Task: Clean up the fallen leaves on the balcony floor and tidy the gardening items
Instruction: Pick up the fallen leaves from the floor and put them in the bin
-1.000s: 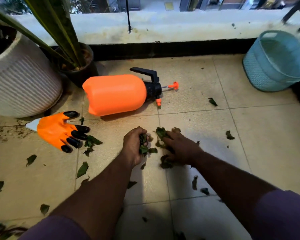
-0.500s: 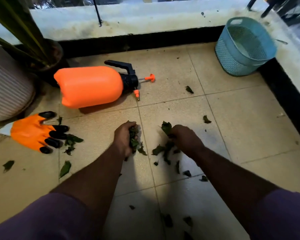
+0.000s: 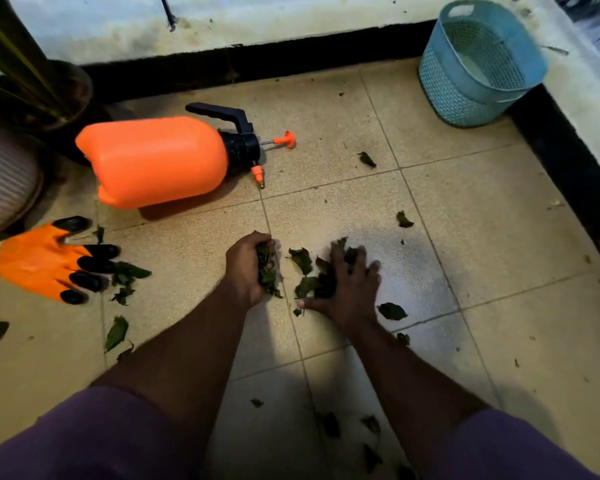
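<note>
The left hand (image 3: 245,268) is curled into a fist, fingers closed on a bunch of leaves (image 3: 266,271). The right hand (image 3: 349,289) lies palm-down on the floor (image 3: 499,220) with fingers spread over a small leaf pile (image 3: 307,275); it covers these leaves rather than gripping them. Both hands are near the centre of the tiled floor, just apart from each other.

The orange sprayer (image 3: 153,161) lies on its side. Its long axis runs left to right, base to the left, black pump head and orange-tipped nozzle (image 3: 284,139) pointing right, toward the basket side.

The orange glove (image 3: 39,265) lies flat at the left, black claw tips pointing right, next to scattered leaves.

The blue basket (image 3: 440,84) stands in the far right corner, tilted; no contents can be seen inside.

A ribbed white pot (image 3: 4,188) and a dark plant pot (image 3: 73,95) stand at the left.

No legible writing is visible.
</note>
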### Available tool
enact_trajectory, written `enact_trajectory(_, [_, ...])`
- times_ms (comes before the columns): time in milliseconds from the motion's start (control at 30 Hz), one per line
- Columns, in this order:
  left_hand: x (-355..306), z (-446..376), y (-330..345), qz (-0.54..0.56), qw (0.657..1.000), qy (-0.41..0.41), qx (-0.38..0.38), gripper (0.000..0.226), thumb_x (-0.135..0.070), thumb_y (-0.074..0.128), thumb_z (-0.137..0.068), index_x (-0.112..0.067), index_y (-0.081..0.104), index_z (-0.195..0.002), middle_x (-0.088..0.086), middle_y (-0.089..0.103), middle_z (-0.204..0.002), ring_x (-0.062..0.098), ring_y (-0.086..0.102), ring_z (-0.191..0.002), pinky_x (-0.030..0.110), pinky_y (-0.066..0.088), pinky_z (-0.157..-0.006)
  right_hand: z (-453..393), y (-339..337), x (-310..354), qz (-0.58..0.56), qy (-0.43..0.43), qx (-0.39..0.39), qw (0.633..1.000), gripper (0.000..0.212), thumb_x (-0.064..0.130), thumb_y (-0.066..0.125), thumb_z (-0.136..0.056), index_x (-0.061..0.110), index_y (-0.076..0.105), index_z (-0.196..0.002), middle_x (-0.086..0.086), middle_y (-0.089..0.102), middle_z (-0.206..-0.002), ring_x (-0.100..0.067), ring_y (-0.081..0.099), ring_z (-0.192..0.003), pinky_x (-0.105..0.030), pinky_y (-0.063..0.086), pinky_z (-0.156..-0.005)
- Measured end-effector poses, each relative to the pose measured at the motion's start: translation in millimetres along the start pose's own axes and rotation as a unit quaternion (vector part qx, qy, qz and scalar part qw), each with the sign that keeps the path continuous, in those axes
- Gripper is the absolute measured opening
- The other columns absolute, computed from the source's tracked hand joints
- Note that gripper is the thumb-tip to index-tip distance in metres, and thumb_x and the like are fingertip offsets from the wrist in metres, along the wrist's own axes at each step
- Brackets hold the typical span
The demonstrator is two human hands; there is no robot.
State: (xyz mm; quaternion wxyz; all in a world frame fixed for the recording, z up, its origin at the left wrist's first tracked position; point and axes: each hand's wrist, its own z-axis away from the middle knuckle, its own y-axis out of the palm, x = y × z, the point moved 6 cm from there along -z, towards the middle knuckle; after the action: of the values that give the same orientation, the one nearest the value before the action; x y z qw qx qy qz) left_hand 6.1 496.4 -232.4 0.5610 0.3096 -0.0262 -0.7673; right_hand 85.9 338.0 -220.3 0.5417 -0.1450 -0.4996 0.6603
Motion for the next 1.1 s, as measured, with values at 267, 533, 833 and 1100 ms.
enact_trajectory(267, [-21,-5,-10,-0.018,0.997,0.059,-0.039,0.013,-0.026,0.064,-0.069,-0.016,0.059,-0.074,0.007,0.059,-0.076,0.023,0.057,-0.066,0.036,0.052,-0.069,-19,16,61,0.215,-0.291,-0.082,0.929,0.097,0.09,0.037,-0.064,0.039,0.023,-0.146,-0.015,0.023,-0.154,-0.041,0.029,-0.135,-0.057,0.028,-0.105])
enact_trajectory(533, [-25,5,9,-0.048,0.995,0.073,-0.055,0.018,-0.017,0.057,-0.082,-0.012,0.056,-0.065,0.001,0.054,-0.054,0.015,0.05,-0.041,0.018,0.043,-0.044,-19,4,53,0.237,-0.386,-0.043,0.891,0.027,0.035,0.054,-0.091,0.019,0.051,-0.112,-0.01,0.059,-0.094,-0.028,0.061,-0.069,-0.032,0.043,-0.051])
enact_trajectory(833, [43,52,173,-0.25,0.964,0.02,0.084,0.016,-0.025,0.068,-0.065,-0.011,0.059,-0.065,0.006,0.053,-0.066,0.022,0.05,-0.056,0.027,0.043,-0.057,30,-156,-91,-0.013,-0.118,0.002,0.993,0.021,0.029,0.051,-0.097,0.016,0.064,-0.106,-0.008,0.069,-0.098,-0.023,0.061,-0.088,-0.032,0.046,-0.077])
enact_trajectory(1100, [207,160,365,-0.45,0.839,-0.063,0.3,0.021,-0.02,0.052,-0.086,-0.013,0.054,-0.067,0.0,0.04,-0.058,0.012,0.033,-0.036,0.013,0.023,-0.034,214,-266,-249,-0.328,0.123,-0.259,0.9,0.033,0.028,0.055,-0.095,-0.001,0.058,-0.08,-0.015,0.053,-0.061,-0.017,0.047,-0.043,-0.021,0.035,-0.035])
